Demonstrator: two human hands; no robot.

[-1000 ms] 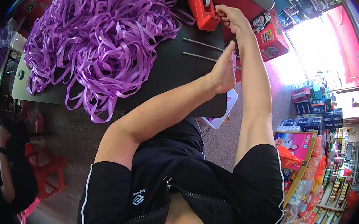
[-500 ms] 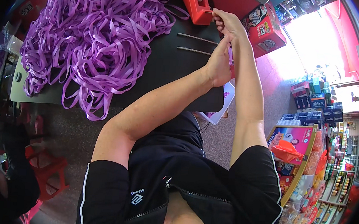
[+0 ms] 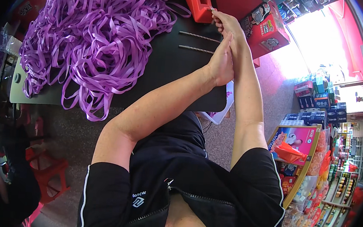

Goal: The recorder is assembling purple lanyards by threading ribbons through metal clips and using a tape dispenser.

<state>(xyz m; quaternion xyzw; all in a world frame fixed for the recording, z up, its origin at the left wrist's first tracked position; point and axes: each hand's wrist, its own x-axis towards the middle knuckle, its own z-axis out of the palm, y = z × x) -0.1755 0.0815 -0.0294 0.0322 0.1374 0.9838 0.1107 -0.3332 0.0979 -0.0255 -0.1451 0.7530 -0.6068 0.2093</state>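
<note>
My right hand (image 3: 230, 27) reaches to the front of a red tape dispenser (image 3: 201, 6), its thumb and fingertips pinched at the dispenser's edge. Whatever sits between those fingertips is too small to make out. My left hand (image 3: 221, 66) is crossed close against my right wrist, thumb pointing away from me. Its other fingers are hidden behind the hand and my right forearm. Two thin twisted metal rods (image 3: 199, 37) stick out to the left from beside the hands, above the black tabletop (image 3: 171, 76). A big tangled heap of purple ribbon (image 3: 106, 35) covers the left of the table.
A red printed box (image 3: 269, 33) stands right of my hands. Below the table's right corner shows a white tray (image 3: 224, 112) with purple bits. Shelves of packaged goods (image 3: 309, 166) line the right side. A red stool (image 3: 51, 175) and a dark-clothed person are at lower left.
My right hand has shifted slightly left along the dispenser. A pinkish-purple strip seen between my left hand and right forearm is now hidden.
</note>
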